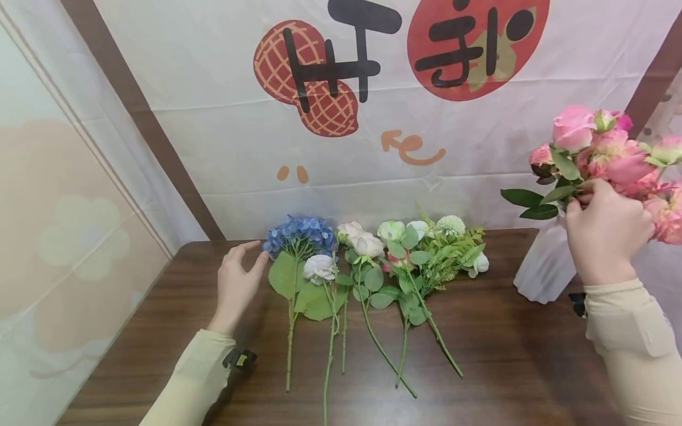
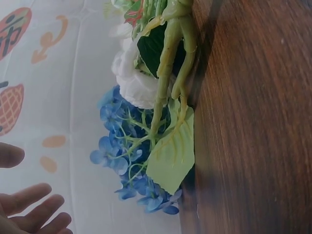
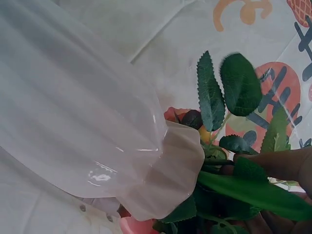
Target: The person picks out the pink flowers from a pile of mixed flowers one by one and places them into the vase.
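My left hand (image 1: 241, 284) is at the left of the blue hydrangea (image 1: 299, 235), its thumb and fingers spread and holding nothing. The left wrist view shows those fingers (image 2: 36, 207) apart from the blue petals. On the right, my right hand (image 1: 610, 228) has its fingers curled around the stems of pink flowers (image 1: 613, 154), just above the mouth of a white vase (image 1: 544, 263). In the right wrist view the fingers (image 3: 280, 163) are among green leaves (image 3: 241, 183) beside the wavy vase rim (image 3: 183, 168); the palm side is mostly hidden.
Beside the hydrangea on the brown table (image 1: 213, 390) lie a small white flower (image 1: 319, 269), pale roses (image 1: 367, 244), a round white-green bloom (image 1: 450, 226) and leafy greenery (image 1: 458, 251). Their stems point toward the near edge. A printed cloth (image 1: 224, 148) hangs behind the table.
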Motion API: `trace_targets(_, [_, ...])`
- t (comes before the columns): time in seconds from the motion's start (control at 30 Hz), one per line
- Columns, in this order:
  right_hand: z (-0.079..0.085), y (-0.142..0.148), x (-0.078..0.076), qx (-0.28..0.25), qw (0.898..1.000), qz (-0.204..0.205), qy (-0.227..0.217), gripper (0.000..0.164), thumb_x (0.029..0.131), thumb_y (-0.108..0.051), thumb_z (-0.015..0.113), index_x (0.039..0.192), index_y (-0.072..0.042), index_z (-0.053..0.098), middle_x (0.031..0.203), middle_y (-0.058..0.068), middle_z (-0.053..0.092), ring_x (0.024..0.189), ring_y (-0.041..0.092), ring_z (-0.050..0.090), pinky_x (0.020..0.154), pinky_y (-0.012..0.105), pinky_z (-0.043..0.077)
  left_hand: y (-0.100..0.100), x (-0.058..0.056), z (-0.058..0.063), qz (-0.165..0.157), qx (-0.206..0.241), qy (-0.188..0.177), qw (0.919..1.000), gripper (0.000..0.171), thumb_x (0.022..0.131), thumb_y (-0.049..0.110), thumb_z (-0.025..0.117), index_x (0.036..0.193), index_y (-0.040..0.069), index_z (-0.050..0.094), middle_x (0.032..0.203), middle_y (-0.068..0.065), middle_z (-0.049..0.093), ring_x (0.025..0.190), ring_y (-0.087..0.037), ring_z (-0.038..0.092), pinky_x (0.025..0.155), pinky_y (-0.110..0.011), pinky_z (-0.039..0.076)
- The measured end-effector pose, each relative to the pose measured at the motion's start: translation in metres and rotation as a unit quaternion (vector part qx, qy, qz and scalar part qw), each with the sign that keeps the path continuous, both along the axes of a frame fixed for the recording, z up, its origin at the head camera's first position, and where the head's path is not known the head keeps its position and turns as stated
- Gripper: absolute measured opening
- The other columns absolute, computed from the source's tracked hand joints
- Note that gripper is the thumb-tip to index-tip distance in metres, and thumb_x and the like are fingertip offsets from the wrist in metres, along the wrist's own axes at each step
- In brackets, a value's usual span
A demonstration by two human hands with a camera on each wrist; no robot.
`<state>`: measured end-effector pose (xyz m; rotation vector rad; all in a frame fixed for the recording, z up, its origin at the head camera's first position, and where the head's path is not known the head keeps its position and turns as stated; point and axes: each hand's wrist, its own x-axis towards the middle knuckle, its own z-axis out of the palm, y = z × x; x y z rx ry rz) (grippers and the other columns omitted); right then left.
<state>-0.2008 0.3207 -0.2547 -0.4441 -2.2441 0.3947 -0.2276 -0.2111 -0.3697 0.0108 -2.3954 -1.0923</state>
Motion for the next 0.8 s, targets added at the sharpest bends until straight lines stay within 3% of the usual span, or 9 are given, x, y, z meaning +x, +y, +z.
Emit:
trace_targets(0.1, [0.001,-0.001,0.001,-0.005,1.000,0.001,0.010,0.027,0.089,-0.019,0.051,0.104,0.000,0.062,0.092,0.034,0.063,0.085,0.062,0.049,0.076,0.064,0.030,0.000,0.000,0.001,0.000,-0.002,-0.001,1.0000,0.042,0.093,0.034,0.058,0.126,0.008,0.059,0.130,-0.014,0.056,0.126,-0.035,0.044,0.104,-0.053,0.032])
trace_targets(0.33, [0.002,-0.011,0.006,0.004,0.997,0.010,0.071,0.030,0.090,-0.022,0.049,0.110,-0.004,0.062,0.089,0.033,0.064,0.077,0.061,0.049,0.055,0.061,0.027,-0.001,0.000,0.002,0.000,-0.005,0.018,0.9998,0.039,0.092,0.028,0.060,0.124,0.005,0.060,0.127,-0.016,0.058,0.124,-0.036,0.046,0.103,-0.053,0.033])
trace_targets(0.5, [0.009,-0.018,0.009,0.009,0.996,0.006,0.090,0.035,0.092,-0.026,0.048,0.116,-0.007,0.064,0.099,0.031,0.065,0.082,0.060,0.051,0.055,0.060,0.026,-0.002,0.000,0.001,0.002,-0.008,0.020,0.9998,0.039,0.092,0.029,0.060,0.123,0.005,0.060,0.128,-0.016,0.057,0.124,-0.037,0.045,0.103,-0.053,0.032])
trace_targets(0.8, [0.022,-0.023,0.007,0.003,0.995,-0.015,0.098,0.050,0.095,-0.046,0.042,0.106,-0.004,0.066,0.096,0.033,0.064,0.082,0.058,0.052,0.052,0.053,0.020,-0.002,-0.001,0.000,0.002,-0.011,0.011,0.9999,0.040,0.092,0.031,0.059,0.124,0.007,0.060,0.128,-0.016,0.057,0.125,-0.037,0.045,0.104,-0.054,0.031])
